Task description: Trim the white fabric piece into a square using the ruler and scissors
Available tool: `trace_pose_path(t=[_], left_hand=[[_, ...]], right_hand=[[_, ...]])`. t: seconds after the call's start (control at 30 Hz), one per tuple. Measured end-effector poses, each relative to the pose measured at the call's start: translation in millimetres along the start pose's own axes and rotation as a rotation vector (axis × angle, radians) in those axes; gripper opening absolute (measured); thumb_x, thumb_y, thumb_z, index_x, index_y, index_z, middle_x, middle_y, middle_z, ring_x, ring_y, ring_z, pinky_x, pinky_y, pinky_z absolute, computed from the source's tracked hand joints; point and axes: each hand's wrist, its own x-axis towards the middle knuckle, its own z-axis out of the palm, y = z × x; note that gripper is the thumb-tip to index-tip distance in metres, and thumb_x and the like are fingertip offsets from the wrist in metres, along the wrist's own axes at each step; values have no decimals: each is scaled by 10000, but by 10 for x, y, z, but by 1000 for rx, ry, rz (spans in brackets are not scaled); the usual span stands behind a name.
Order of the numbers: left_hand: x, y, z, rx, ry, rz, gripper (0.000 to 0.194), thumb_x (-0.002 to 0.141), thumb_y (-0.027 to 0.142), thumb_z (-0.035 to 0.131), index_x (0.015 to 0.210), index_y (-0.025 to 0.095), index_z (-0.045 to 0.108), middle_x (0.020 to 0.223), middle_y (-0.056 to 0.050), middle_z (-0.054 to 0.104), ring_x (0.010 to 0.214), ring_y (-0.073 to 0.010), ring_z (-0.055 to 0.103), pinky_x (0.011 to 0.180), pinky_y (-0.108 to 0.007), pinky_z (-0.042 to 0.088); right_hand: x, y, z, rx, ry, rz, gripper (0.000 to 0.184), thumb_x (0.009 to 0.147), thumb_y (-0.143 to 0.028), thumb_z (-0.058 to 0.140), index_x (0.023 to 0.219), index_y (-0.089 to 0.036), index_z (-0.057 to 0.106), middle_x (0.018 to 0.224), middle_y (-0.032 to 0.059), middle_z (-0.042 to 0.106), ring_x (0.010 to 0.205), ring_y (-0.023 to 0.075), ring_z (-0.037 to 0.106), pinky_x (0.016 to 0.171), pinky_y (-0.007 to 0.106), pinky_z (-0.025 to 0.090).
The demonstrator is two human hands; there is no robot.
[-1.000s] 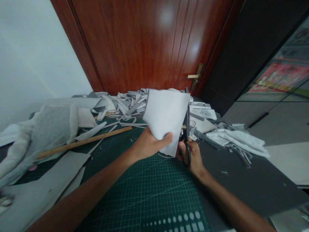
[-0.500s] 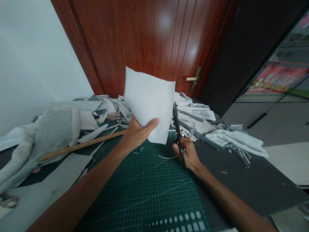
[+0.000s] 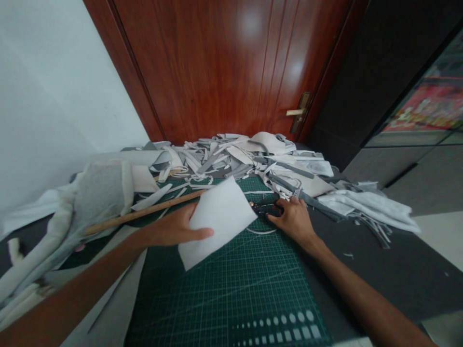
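My left hand [image 3: 177, 226] grips a white, roughly rectangular sheet [image 3: 222, 219], thumb on its upper face; whether it is paper, cloth or leather I cannot tell. The sheet is tilted over the green cutting mat [image 3: 231, 299]. Right of it, my right hand [image 3: 294, 219] has its fingers on the handles of black scissors [image 3: 266, 208], low at the mat's right side. The scissors point left, and the sheet's corner hides the blade tips. A thin pale strip [image 3: 262, 232] lies just below the scissors.
Grey and white offcuts [image 3: 217, 156] are heaped along the back of the dark table [image 3: 361, 279]. A wooden stick [image 3: 144, 212] lies at the left, near fluffy grey-white material [image 3: 101, 188]. Behind stands a brown door [image 3: 217, 72], with a dark cabinet [image 3: 347, 82] at the right.
My left hand has lowered the sheet from upright to a tilt nearer the mat. The scissors have gone from upright in my right hand to lying low, pointing left.
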Motion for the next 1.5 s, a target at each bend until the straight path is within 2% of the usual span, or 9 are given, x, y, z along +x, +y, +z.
trace_pose_path(t=[0.07, 0.17, 0.53, 0.7, 0.87, 0.97, 1.13, 1.3, 1.5], left_hand=[[-108, -181, 148, -4, -116, 12, 583, 841, 508, 736, 1342, 230, 628, 1259, -72, 756, 1105, -296, 739, 925, -367, 600], [-184, -357, 341, 9, -50, 38, 644, 823, 463, 754, 1395, 217, 590, 1365, -110, 705, 1221, -328, 687, 1038, -397, 545], [-84, -636, 565, -381, 106, 132, 534, 929, 412, 676, 1391, 257, 457, 1280, -81, 631, 1181, -251, 641, 998, -369, 525], [-68, -709, 582, -488, 210, 81, 489, 938, 368, 650, 1379, 250, 475, 1128, -69, 629, 925, -189, 649, 762, -278, 523], [-31, -740, 637, -363, 466, 79, 471, 902, 275, 631, 1351, 212, 501, 1094, -64, 636, 1005, -198, 640, 841, -295, 513], [-39, -727, 659, -210, 528, 106, 441, 874, 198, 612, 1309, 210, 545, 1086, -58, 660, 1048, -212, 637, 976, -365, 503], [-48, -726, 669, 28, 532, 131, 530, 828, 103, 570, 1345, 215, 539, 1223, -85, 654, 1175, -255, 601, 1078, -464, 465], [-43, -717, 681, 144, 441, 134, 461, 866, 63, 502, 1291, 223, 580, 1228, -73, 685, 1213, -270, 596, 1111, -499, 434], [-55, -691, 704, 221, 394, 138, 426, 971, 245, 560, 1394, 201, 533, 1340, -115, 636, 1290, -308, 539, 1145, -517, 389]], right_hand=[[-8, 10, 20, -26, -31, -9, 303, 816, -480, 731, 884, -185, 734, 806, 89, 702, 878, 286, 636, 867, 418, 434], [-23, 26, 49, -51, -51, -19, 302, 821, -496, 720, 835, -195, 716, 801, 88, 696, 856, 279, 638, 859, 416, 437], [-28, 134, -77, -139, -159, -145, 270, 848, -473, 702, 879, -205, 714, 771, 77, 698, 828, 277, 653, 804, 393, 467], [-43, 249, -75, -121, -164, -218, 229, 856, -446, 683, 859, -217, 706, 743, 73, 674, 783, 257, 634, 751, 364, 475], [-47, 353, -31, -98, -158, -255, 319, 895, -527, 638, 912, -218, 712, 761, 81, 677, 802, 267, 626, 763, 385, 460], [-47, 414, -36, -103, -136, -307, 390, 935, -556, 603, 1025, -196, 721, 830, 110, 703, 871, 300, 636, 809, 420, 447], [-48, 484, -58, -136, -123, -356, 410, 984, -547, 555, 1090, -193, 731, 963, 140, 749, 952, 326, 656, 853, 458, 455], [-63, 497, 6, -130, -110, -369, 416, 1007, -478, 538, 1180, -150, 727, 1146, 184, 749, 1046, 337, 676, 944, 500, 500], [-60, 442, 35, -105, -141, -343, 361, 997, -386, 566, 1178, -111, 714, 1165, 205, 731, 1059, 322, 690, 974, 467, 538]])
